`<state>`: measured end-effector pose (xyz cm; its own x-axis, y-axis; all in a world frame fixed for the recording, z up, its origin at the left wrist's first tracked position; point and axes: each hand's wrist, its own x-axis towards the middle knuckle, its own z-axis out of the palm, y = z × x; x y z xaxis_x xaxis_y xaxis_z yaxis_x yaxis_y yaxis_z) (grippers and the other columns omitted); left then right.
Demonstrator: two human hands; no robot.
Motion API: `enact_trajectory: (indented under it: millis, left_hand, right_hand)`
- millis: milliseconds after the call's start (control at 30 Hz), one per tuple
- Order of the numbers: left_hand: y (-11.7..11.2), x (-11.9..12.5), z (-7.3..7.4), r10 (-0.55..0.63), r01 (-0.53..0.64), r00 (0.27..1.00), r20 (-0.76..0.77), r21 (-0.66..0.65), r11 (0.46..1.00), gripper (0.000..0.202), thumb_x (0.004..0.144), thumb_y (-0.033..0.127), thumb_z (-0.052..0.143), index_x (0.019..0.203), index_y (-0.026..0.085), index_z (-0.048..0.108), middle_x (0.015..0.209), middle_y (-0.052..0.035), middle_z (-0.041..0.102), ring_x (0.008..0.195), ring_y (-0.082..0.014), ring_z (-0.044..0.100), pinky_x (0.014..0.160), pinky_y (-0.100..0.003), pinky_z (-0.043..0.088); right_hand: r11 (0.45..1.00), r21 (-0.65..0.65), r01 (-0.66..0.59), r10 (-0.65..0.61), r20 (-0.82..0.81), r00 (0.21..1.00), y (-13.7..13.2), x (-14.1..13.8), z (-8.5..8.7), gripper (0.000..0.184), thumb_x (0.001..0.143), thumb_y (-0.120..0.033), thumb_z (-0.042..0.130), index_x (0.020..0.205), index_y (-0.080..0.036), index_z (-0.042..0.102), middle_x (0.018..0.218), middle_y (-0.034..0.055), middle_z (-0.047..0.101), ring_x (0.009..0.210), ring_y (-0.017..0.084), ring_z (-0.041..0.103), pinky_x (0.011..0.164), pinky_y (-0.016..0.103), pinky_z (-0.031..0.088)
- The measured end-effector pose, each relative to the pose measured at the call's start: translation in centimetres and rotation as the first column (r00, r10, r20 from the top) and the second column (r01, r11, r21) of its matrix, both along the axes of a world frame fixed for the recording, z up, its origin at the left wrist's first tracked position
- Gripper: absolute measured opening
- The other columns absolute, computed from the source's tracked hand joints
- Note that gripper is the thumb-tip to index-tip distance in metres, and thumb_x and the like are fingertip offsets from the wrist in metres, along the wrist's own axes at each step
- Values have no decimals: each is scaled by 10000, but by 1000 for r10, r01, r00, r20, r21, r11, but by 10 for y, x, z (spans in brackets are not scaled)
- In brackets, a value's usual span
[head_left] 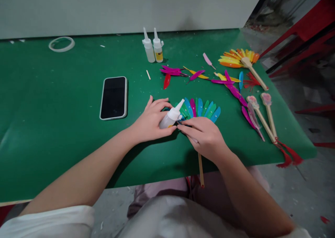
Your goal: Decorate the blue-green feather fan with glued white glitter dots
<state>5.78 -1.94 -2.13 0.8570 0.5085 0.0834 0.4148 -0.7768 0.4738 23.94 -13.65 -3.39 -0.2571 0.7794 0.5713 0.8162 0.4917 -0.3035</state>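
My left hand (153, 121) is wrapped round a white glue bottle (170, 117), whose pointed nozzle tilts up to the right. My right hand (205, 135) is closed, its fingertips pinched on what looks like a thin bluish feather (179, 121), mostly hidden by the fingers. Beneath that hand lies a feather fan (200, 107) of blue, green and magenta feathers spread in an arc. Its wooden handle (201, 170) sticks out past the table's front edge. The fan's middle is covered by my right hand. Both hands are close together, near the fan's left side.
Two glue bottles (154, 49) stand at the back. Loose feathers (172, 71) lie across the green table (65, 133). At the right are an orange-yellow fan (239, 58) and two wooden sticks (268, 126) with red tassels. A phone (113, 98) and a tape ring (61, 44) are left.
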Motion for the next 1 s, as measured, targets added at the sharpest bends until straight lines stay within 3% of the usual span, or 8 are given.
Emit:
enact_trajectory:
  millis: [700,833,900,1000]
  left_hand:
    - [3,-3,1,22,-22,1000,-1,23,999,367,775,475,556,981,193,669,1183,-90,578,1300,-335,392,1122,-642,46]
    - [4,-5,5,93,-93,992,84,-4,996,319,760,444,575,952,204,664,1145,-72,602,1273,-309,425,1138,-612,43]
    - [5,-6,7,163,-156,972,169,-50,986,265,757,401,591,917,201,660,1113,-73,621,1244,-295,457,1145,-591,77]
    - [7,-9,6,300,-247,906,298,-202,948,231,759,369,613,896,187,650,1078,-81,644,1142,-268,543,1091,-522,297]
  right_hand:
    - [998,-57,-24,18,-103,995,-3,4,9,195,815,-113,583,966,-180,688,906,67,726,853,199,663,737,353,522]
    - [998,-27,57,-60,-174,983,-2,6,11,195,811,-127,591,952,-205,701,902,59,732,825,190,668,744,348,541]
    - [993,-4,122,-120,-230,966,-1,6,12,185,806,-127,601,931,-211,707,875,56,732,788,183,668,725,335,549]
    - [982,12,187,-176,-286,942,0,7,13,165,797,-123,616,900,-211,710,835,55,730,763,181,667,706,326,553]
